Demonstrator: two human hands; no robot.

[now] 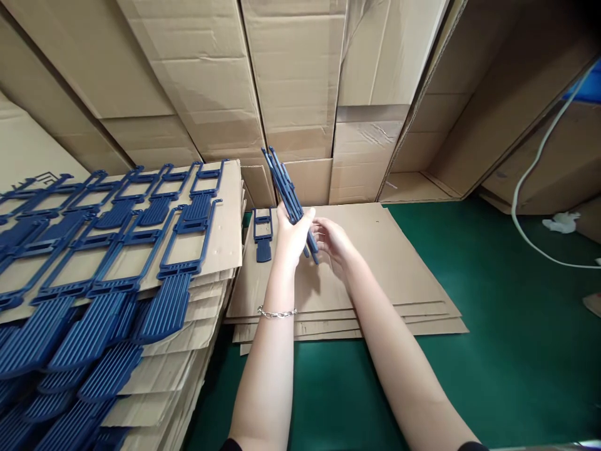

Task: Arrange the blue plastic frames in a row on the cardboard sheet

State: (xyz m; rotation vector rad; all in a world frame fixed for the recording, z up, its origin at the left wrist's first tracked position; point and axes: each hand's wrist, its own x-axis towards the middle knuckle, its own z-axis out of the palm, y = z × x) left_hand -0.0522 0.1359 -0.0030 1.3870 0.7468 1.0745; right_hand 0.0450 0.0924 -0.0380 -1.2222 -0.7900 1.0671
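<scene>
Two hands: your left hand (292,233) grips the blue parts (287,191), right hand (334,241) spread w/ fingers touching them. Loose grip & they could slip onto the cardboard (399,275).

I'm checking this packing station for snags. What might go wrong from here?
The left hand grips several blue plastic frames only at their lower end, so they might fan apart or slip. The frames on the cardboard stack at left overhang its edge and could slide off if bumped.
</scene>
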